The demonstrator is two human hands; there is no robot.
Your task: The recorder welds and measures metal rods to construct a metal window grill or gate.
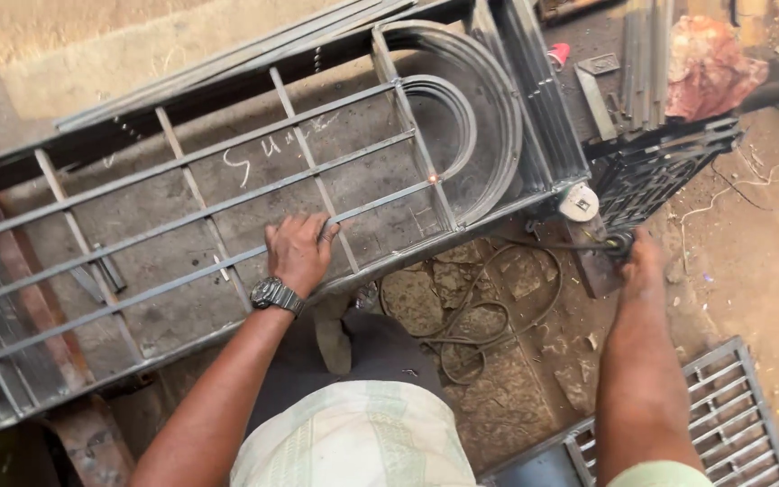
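Around us lie a bundle of steel strips, a reddish crumpled cloth, a small red cap, a second grille at lower right, and black cable looped over the stone floor. Our left hand presses flat, fingers spread, on the grey metal window grille; its long axis runs from lower left to upper right, arched end rightward. Our right hand closes around a grinder at the frame's corner.
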